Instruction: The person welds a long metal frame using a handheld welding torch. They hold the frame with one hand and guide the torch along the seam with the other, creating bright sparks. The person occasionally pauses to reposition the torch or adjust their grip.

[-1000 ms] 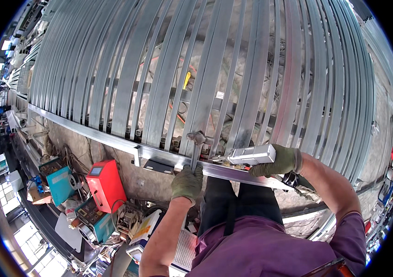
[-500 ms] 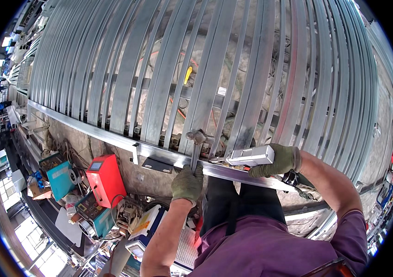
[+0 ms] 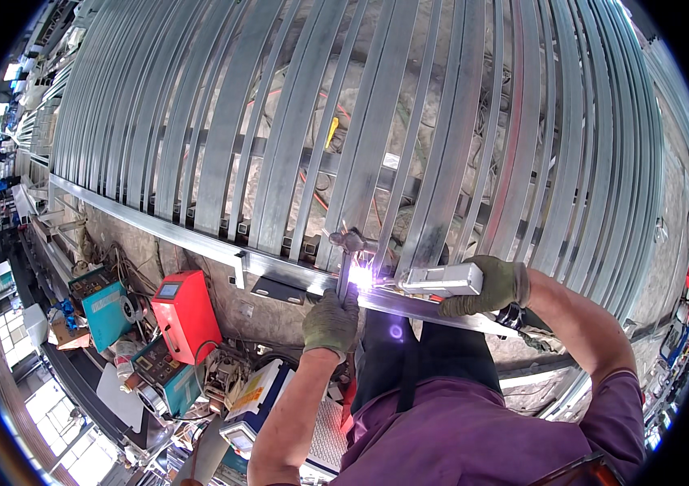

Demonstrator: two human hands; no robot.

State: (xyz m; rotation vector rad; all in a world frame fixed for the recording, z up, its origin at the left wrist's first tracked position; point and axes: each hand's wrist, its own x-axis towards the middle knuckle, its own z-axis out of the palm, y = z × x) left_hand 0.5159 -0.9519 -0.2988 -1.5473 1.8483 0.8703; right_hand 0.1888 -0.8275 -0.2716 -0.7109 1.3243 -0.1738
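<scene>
My left hand (image 3: 330, 322), in a green work glove, is closed round the handle of a hammer (image 3: 348, 241), whose head rests on the metal bars near the frame's front rail (image 3: 304, 278). My gloved right hand (image 3: 486, 287) grips a grey-white boxy welding torch (image 3: 440, 279), its nozzle pointing left at the rail. A bright white-violet welding arc (image 3: 361, 277) glows with sparks at the joint just right of the hammer handle. The glare hides the torch tip and the joint itself.
Long parallel metal bars (image 3: 369, 105) stretch away from the front rail. A yellow-handled tool (image 3: 332, 131) shows between them. At lower left stand a red machine with a screen (image 3: 186, 316), teal boxes (image 3: 106, 316) and a blue-white machine (image 3: 257, 401). Cables lie on the floor.
An arc with sparks has lit at the torch's tip beside the hammer handle. Both hands keep nearly the same places and grips.
</scene>
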